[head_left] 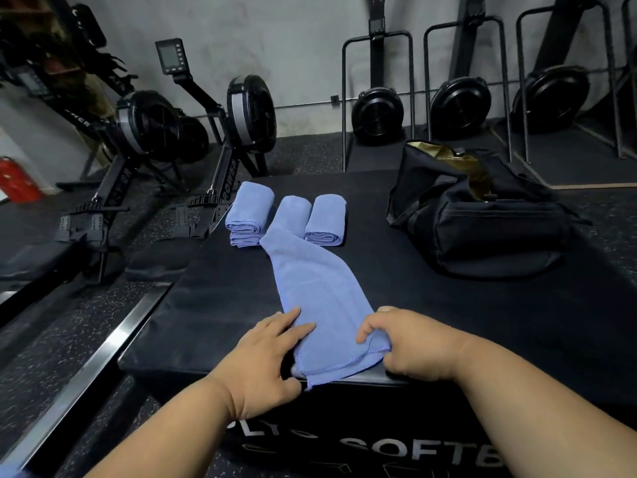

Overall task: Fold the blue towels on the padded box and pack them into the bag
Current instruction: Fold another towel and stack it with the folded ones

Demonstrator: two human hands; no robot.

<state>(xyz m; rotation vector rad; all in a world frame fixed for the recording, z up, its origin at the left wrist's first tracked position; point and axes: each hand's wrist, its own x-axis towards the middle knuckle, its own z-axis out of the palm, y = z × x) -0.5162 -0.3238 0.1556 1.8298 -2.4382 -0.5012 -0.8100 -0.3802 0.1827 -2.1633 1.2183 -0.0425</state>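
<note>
A long blue towel [312, 281] lies stretched along the black padded box [213, 305], its far end still rolled between two other towels. Its near end hangs slightly over the box's front edge. My left hand [272, 357] rests on the near left edge of this towel with fingers laid flat. My right hand [406, 343] pinches the near right corner, fingers curled over the cloth. A rolled towel [250, 210] sits on a folded one at the far left, and another rolled towel [325, 219] lies to the right. The black bag [482, 219] stands open at the box's far right.
Rowing machines [155, 132] stand on the floor to the left and behind the box. More upright machines [458, 105] line the back wall. A red object [17, 181] sits at the far left. A metal rail [86, 374] runs along the floor left of the box.
</note>
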